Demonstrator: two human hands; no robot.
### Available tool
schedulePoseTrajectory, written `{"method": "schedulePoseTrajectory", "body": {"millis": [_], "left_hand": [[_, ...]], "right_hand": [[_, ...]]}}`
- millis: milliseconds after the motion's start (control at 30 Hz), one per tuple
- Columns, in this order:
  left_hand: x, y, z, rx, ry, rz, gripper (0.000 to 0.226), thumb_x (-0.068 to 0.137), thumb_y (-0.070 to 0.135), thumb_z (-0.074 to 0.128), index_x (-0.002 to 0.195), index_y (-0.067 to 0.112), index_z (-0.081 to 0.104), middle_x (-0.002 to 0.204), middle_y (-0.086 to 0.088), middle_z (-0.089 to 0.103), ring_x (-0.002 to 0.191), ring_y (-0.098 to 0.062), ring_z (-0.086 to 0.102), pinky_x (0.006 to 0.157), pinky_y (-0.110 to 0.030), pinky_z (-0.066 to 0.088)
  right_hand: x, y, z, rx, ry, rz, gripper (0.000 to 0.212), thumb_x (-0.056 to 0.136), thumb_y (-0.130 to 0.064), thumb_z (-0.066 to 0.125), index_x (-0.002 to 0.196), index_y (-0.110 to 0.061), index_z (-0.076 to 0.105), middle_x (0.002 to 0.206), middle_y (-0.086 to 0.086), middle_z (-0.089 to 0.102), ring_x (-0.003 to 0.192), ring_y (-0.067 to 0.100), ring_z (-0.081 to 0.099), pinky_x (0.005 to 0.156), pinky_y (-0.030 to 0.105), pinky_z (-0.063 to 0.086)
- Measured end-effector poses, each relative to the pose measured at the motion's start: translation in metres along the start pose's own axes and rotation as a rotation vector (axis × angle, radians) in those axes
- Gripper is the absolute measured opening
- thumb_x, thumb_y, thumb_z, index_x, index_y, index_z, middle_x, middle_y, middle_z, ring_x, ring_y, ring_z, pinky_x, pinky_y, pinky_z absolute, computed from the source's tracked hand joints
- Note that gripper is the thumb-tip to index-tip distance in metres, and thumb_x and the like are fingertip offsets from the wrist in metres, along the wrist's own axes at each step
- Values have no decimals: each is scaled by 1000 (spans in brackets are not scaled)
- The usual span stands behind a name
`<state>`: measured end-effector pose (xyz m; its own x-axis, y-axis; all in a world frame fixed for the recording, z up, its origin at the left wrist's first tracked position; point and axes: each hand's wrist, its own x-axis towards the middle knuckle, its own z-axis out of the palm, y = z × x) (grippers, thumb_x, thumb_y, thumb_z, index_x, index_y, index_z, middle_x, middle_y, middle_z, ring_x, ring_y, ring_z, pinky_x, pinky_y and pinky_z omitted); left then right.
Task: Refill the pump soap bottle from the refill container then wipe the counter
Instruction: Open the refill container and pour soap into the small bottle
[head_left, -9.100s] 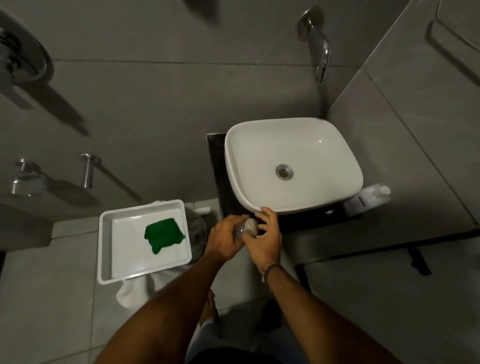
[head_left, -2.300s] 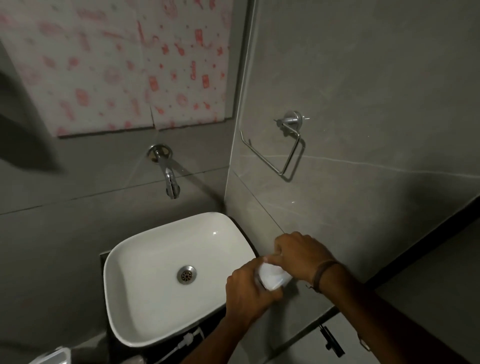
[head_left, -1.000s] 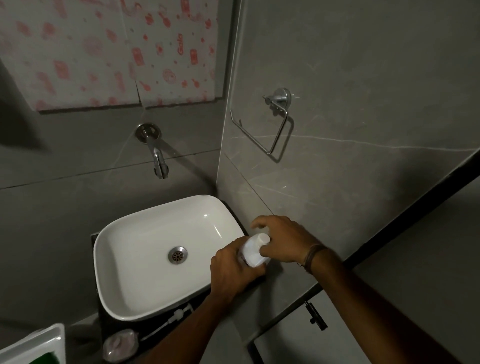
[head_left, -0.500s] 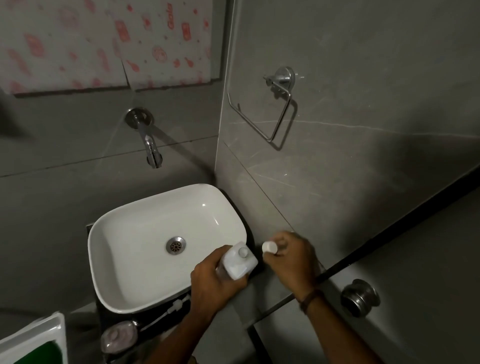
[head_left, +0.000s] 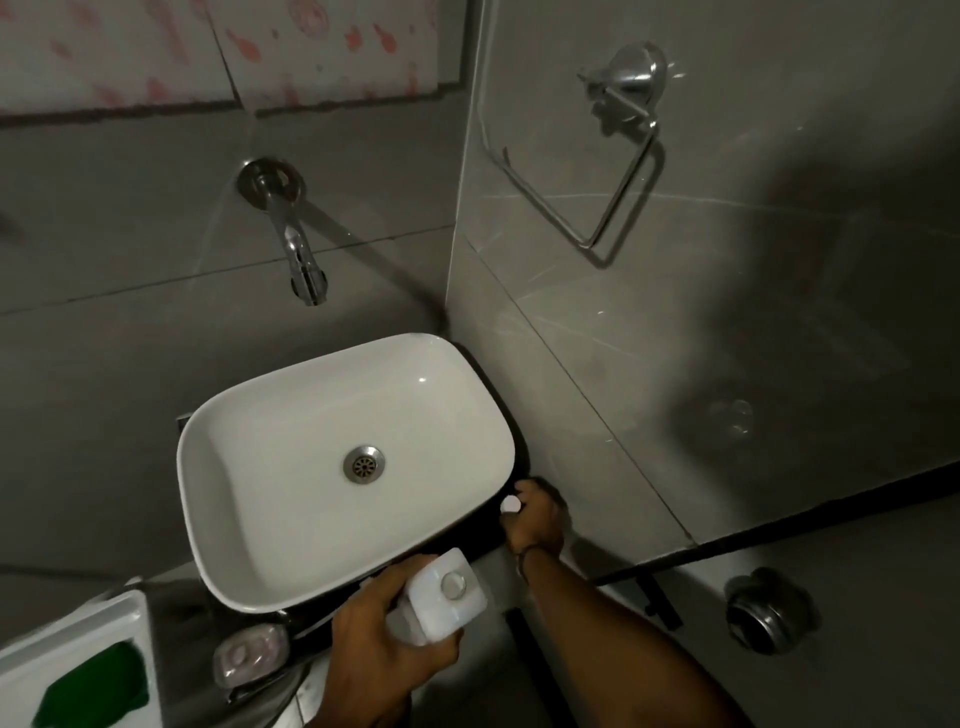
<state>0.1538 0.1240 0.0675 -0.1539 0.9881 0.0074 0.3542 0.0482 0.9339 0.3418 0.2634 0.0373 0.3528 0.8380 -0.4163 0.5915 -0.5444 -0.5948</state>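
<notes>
- One white refill container (head_left: 439, 597) is in view, held below the front right corner of the basin, its round neck facing up toward the camera with no cap on it.
- One small white cap (head_left: 511, 503) sits at the fingertips of the right hand (head_left: 535, 519), over the dark surface (head_left: 496, 525) just right of the basin.
- One white basin (head_left: 260, 499) rests on that surface, with one metal drain (head_left: 364, 464) in its bottom and one tap (head_left: 296, 249) on the wall above it.
- One pump soap bottle (head_left: 252, 656), pale and see-through, lies below the front of the basin, left of the container; whether its pump is fitted cannot be told.
- One white tray (head_left: 78, 639) shows at the lower left corner, with one green cloth (head_left: 96, 693) lying in it.
- One wire holder (head_left: 613, 171) hangs on the right wall.
- Left hand (head_left: 384, 654): its grip is closed around the body of the container, fingers wrapped under and thumb across the near side.
- Right hand: its grip is pinched shut on the cap; whether the cap touches the surface cannot be told.
- Two bare forearms reach in from the bottom edge, and the right wrist wears one dark band (head_left: 530, 552).
</notes>
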Motion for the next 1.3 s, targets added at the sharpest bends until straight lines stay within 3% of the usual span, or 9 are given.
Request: {"method": "schedulePoseTrajectory", "body": {"millis": [133, 233, 367, 567, 733, 833, 900, 1133, 1300], "left_hand": [[4, -9, -10, -2, -22, -5, 70, 54, 12, 102, 117, 32, 81, 109, 11, 84, 106, -10, 79, 92, -46, 64], [6, -14, -12, 16, -26, 2, 69, 53, 20, 99, 116, 39, 80, 109, 15, 83, 104, -5, 78, 90, -40, 64], [4, -22, -15, 24, -53, 19, 70, 51, 23, 96, 115, 44, 77, 108, 18, 82, 102, -3, 78, 86, -35, 64], [-3, -29, -17, 3, -27, 34, 75, 54, 28, 98, 122, 48, 72, 116, 23, 79, 106, 0, 76, 88, -18, 60], [-15, -26, -19, 4, 44, 58, 77, 54, 25, 98, 120, 52, 70, 112, 24, 79, 100, -1, 77, 81, -26, 63], [-25, -19, -23, 18, 69, 57, 71, 55, 25, 96, 119, 44, 72, 114, 22, 79, 104, -2, 76, 83, -29, 63], [-33, -16, -27, 10, 72, 56, 71, 56, 25, 95, 121, 45, 72, 117, 21, 78, 108, -2, 75, 87, -28, 63], [-65, -25, -40, 12, 119, 27, 79, 56, 28, 101, 130, 28, 73, 126, 17, 78, 119, -2, 73, 100, -36, 62], [-74, -29, -65, -23, 153, 29, 77, 61, 35, 102, 131, 34, 70, 122, 18, 78, 115, -4, 74, 95, -36, 63]], "right_hand": [[14, 1, 17, -55, -35, 27, 52, 85, -5, 70, 134, -18, 61, 124, 6, 72, 116, 30, 66, 93, 41, 57], [8, 10, 32, -65, -33, 26, 31, 87, -12, 67, 116, -22, 67, 113, 4, 74, 107, 32, 68, 86, 40, 58], [-10, 24, 50, -77, -96, -31, 41, 91, -54, 62, 112, -19, 66, 104, 6, 72, 102, 31, 68, 80, 34, 53], [-16, 33, 56, -75, -107, -84, 46, 88, -18, 73, 133, -17, 60, 126, 7, 67, 117, 31, 64, 95, 38, 53], [-48, 45, 32, 132, -127, -92, 16, 89, -23, 69, 104, -23, 74, 115, 5, 70, 101, 21, 65, 90, 40, 53], [-73, 75, 27, 36, -407, -379, 88, 74, -1, 77, 141, -48, 45, 148, -22, 49, 139, 9, 46, 112, 30, 43], [-96, 86, 28, 27, -568, -523, 113, 66, -13, 84, 150, -58, 23, 154, -37, 33, 145, -3, 34, 116, 25, 38], [-170, 64, 63, 344, -345, -640, 101, 65, -33, 90, 152, -37, 39, 149, -23, 51, 137, -3, 49, 107, 12, 44], [-198, 51, 90, 427, -249, -541, 89, 63, -38, 88, 143, -39, 50, 136, -20, 62, 126, 4, 61, 97, 35, 59]]}}
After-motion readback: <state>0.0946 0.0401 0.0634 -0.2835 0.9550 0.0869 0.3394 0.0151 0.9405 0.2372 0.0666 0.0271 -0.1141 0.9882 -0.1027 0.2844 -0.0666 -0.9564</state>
